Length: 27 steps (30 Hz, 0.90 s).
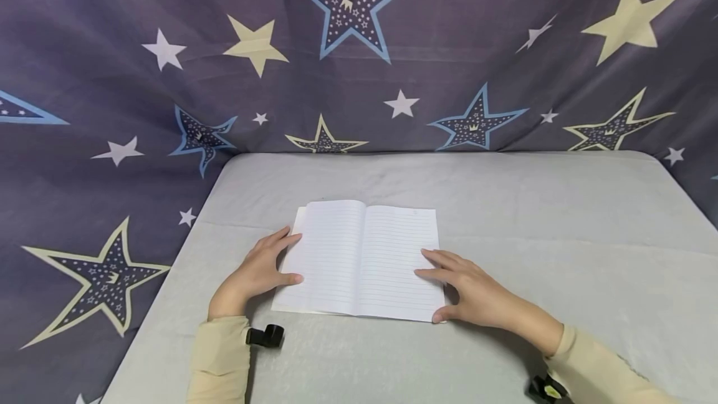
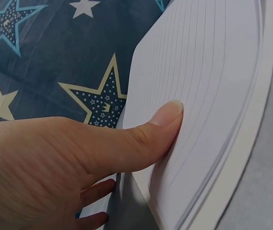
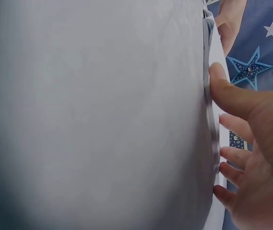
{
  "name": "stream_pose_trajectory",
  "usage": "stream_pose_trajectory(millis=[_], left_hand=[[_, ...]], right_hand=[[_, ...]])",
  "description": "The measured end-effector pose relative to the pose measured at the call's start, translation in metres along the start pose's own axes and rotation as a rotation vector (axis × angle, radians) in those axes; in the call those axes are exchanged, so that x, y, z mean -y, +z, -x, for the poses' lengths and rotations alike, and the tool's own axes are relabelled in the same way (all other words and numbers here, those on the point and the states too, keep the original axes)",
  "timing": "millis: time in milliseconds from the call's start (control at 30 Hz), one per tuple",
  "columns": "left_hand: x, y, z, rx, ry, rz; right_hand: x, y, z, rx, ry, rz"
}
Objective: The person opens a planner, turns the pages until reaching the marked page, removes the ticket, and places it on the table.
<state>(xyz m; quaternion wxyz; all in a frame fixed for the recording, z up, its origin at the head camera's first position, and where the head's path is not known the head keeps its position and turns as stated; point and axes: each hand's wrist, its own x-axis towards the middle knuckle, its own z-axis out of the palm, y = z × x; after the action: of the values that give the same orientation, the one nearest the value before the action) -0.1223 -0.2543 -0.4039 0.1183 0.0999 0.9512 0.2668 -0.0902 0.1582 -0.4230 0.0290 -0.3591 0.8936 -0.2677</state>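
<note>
An open notebook (image 1: 392, 260) with blank lined pages lies flat on the table. My left hand (image 1: 259, 274) is at its left side, thumb and fingertips resting on the edge of the left page. In the left wrist view the thumb (image 2: 146, 136) lies on the lined paper, with other fingers partly hidden below it. At the right side, my right hand (image 1: 477, 295) touches the right page with spread fingers, its thumb at the lower right corner. The right wrist view shows the thumb and fingertips of this hand (image 3: 256, 143) along the notebook's edge.
A pale grey cloth covers the table (image 1: 561, 223). Behind it and to the left hangs a dark curtain (image 1: 314, 92) patterned with stars. Black wrist cameras sit on both sleeves, one by the left cuff (image 1: 266, 336).
</note>
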Motion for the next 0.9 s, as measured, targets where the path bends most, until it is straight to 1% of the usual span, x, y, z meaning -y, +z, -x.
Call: stream_pose_trajectory(millis=[133, 200, 333, 467, 533, 633, 767, 833, 900], left_hand=[[-0.002, 0.0, 0.0, 0.006, -0.005, -0.003], [-0.002, 0.0, 0.0, 0.009, -0.01, -0.005], [-0.001, 0.0, -0.001, 0.015, -0.012, -0.007], [-0.002, -0.001, -0.001, 0.014, 0.005, -0.004], [-0.003, -0.001, 0.001, 0.015, 0.021, -0.005], [-0.004, -0.001, 0.004, 0.017, 0.04, -0.016], [-0.004, 0.0, 0.01, 0.003, 0.057, -0.042], [-0.004, 0.0, 0.012, -0.01, 0.074, -0.049], [-0.003, 0.0, 0.013, -0.021, 0.095, -0.052]], right_hand=[[0.002, 0.003, 0.0, -0.035, 0.005, 0.024], [0.005, 0.003, -0.001, -0.042, 0.02, 0.038], [0.009, 0.003, -0.003, -0.056, 0.061, 0.064], [0.013, 0.001, -0.006, -0.106, 0.125, 0.066], [0.014, 0.0, -0.007, -0.137, 0.17, 0.046], [0.02, -0.002, -0.01, -0.173, 0.241, -0.025], [0.034, -0.003, -0.018, -0.165, 0.304, -0.132], [0.044, -0.002, -0.024, -0.142, 0.303, -0.162], [0.053, 0.001, -0.032, -0.118, 0.272, -0.173]])
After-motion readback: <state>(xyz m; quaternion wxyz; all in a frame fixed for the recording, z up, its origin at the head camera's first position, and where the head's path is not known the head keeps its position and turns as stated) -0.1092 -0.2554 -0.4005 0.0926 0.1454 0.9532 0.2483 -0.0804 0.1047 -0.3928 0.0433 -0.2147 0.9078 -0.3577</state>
